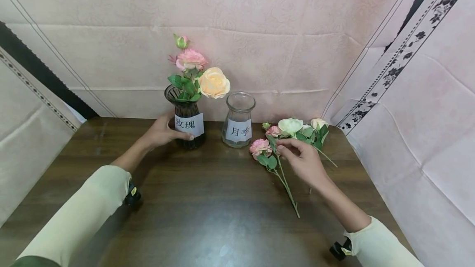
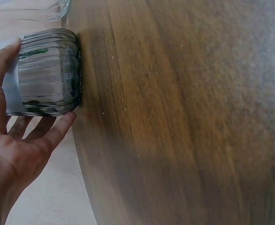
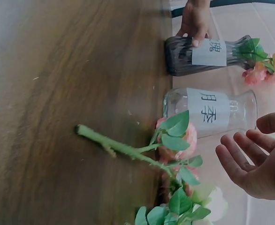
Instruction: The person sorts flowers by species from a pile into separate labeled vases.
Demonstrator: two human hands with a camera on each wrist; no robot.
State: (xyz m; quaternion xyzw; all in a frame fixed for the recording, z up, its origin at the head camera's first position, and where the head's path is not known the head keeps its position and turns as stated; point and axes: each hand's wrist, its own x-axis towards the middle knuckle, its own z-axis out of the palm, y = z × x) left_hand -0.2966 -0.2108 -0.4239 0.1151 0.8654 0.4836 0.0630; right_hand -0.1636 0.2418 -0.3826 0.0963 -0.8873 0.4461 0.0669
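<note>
My left hand holds a dark ribbed glass vase at its side, thumb across the edge of its white paper label with handwritten characters. A cream-yellow rose and a pink flower with a bud stand in this vase. Over the pink flower stem lying on the table hovers my right hand. Its fingers are loosely bent and hold nothing; the right wrist view shows them apart from the stem. The pink bloom and green leaves lie just below that hand.
A clear glass vase with its own handwritten label stands right of the dark one. White flowers lie at the table's back right. Patterned cloth hangs behind the brown wooden table and at both sides.
</note>
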